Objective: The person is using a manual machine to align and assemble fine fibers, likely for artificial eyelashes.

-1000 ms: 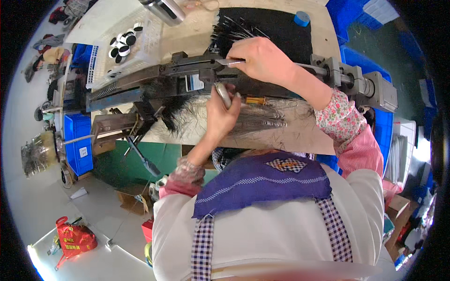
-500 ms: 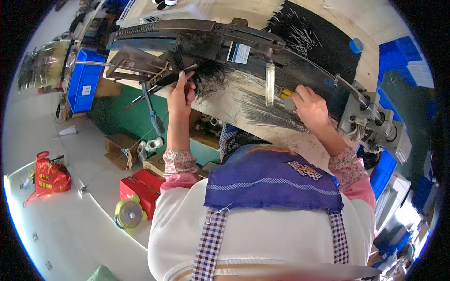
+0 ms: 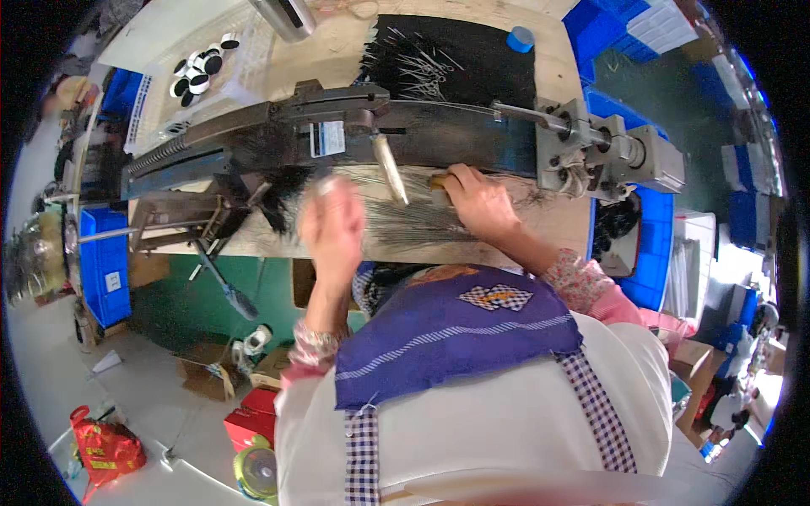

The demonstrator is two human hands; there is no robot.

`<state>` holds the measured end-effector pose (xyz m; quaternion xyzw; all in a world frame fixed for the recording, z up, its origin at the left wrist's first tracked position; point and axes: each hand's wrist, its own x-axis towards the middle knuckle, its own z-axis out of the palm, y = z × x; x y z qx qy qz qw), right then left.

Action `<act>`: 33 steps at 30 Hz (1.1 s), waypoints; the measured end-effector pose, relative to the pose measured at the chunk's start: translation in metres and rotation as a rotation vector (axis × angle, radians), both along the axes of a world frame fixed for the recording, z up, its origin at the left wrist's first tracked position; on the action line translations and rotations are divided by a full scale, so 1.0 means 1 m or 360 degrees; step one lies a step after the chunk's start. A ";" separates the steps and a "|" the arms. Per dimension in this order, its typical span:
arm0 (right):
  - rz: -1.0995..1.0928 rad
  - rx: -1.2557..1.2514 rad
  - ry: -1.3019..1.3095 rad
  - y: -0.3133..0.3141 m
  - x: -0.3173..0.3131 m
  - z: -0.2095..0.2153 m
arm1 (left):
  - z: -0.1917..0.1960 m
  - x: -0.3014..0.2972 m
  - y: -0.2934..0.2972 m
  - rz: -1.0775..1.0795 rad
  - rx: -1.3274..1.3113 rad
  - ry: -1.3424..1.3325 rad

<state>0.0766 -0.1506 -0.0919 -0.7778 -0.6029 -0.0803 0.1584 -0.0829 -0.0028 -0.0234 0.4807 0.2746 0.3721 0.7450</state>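
My right hand (image 3: 485, 205) is closed, thumb and fingers pinching a small yellow block-like piece (image 3: 438, 181) at the front edge of a long dark metal bench machine (image 3: 460, 131). My left hand (image 3: 333, 223) is raised in front of the machine, smeared by motion; its fingers do not show clearly. Beneath and between the hands lies a spread of thin grey wires (image 3: 409, 226) on the wooden bench. A pale lever handle (image 3: 389, 171) slants down from the machine between my hands. Dark loose fibres (image 3: 277, 202) hang to the left of my left hand.
Behind the machine lies a black mat (image 3: 489, 59) with metal rods (image 3: 422, 72) and a blue round cap (image 3: 521, 39). A clear crate (image 3: 160, 101) holds several black-and-white rolls (image 3: 198, 83). A metal shaft unit (image 3: 624, 152) stands at right, blue bins (image 3: 105, 287) at left.
My view has turned, shifting the bench leftward in the picture. My left hand has come away from the dark fibres toward the wires. My right hand still pinches the yellow piece.
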 end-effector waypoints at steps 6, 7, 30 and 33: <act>-0.0122 -0.0502 0.0045 -0.002 0.000 0.009 | 0.015 0.119 -0.022 -0.1379 -0.0771 0.0010; -0.0113 -0.0454 0.0094 -0.005 0.005 0.003 | 0.010 0.124 -0.022 -0.1376 -0.0763 -0.0004; 0.0272 0.0112 -0.0274 -0.027 0.032 0.077 | 0.000 0.107 -0.012 -0.0490 -0.0544 0.0011; 0.0332 0.0073 -0.0289 -0.023 0.037 0.077 | 0.000 0.109 -0.009 -0.0536 -0.0500 -0.0013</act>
